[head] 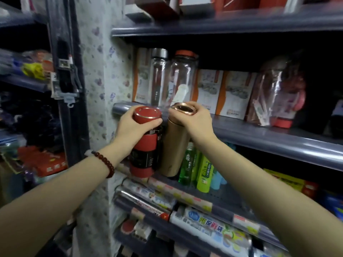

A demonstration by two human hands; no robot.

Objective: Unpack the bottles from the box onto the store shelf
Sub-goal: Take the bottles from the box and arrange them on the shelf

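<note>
Left hand (130, 125) grips the red flask (146, 140) and right hand (194, 119) the gold flask (176, 141), fingers (152, 123) wrapped round the caps, evidently for lifting onto the shelf (259, 134).

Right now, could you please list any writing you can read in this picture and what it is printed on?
"保鲜" among large characters, partly legible: cling-film roll on the lower shelf.
Green bottle: label too blurred.
Orange-and-white boxes: print too small.
Red bottle in the left hand: label unreadable.
</note>
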